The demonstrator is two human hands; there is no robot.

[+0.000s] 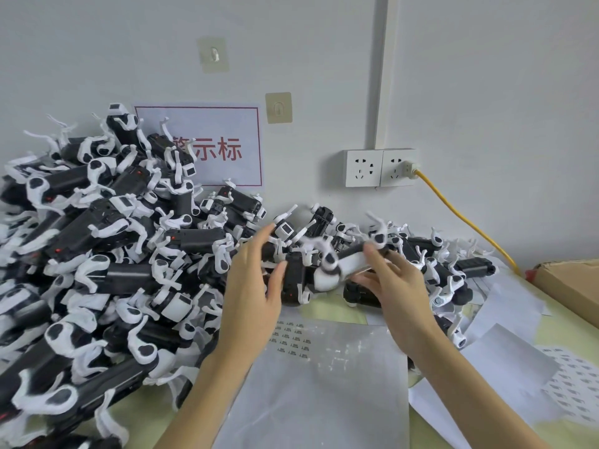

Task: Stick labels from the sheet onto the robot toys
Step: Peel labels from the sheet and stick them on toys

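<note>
A large heap of black-and-white robot toys (97,241) fills the left of the table (551,325) and rises against the wall. A lower row of toys (431,254) runs to the right along the wall.

The right hand (395,286) grips 1 toy (343,264) just above the table, fingers over its top and thumb beneath its pale body; the toy and fingertips are blurred. The left hand (256,280) is spread beside it, fingers straight and apart, reaching toward the toy's black end; I cannot tell whether they touch it.

Below the hands lies the label sheet (324,377), flat on the table, its near part bare and glossy. A few rows of small labels (291,337) sit at its far left corner, right beside the left wrist. More sheets (577,393) with printed labels lie to the right, partly under loose white backing paper (512,306).

On the wall hang a sign (227,147) with red characters in a red frame, 2 adhesive hooks (278,107) and a double socket (381,167). A yellow cable (470,225) runs from the socket's plug down to the right. A cardboard box (570,283) sits at the right edge.
</note>
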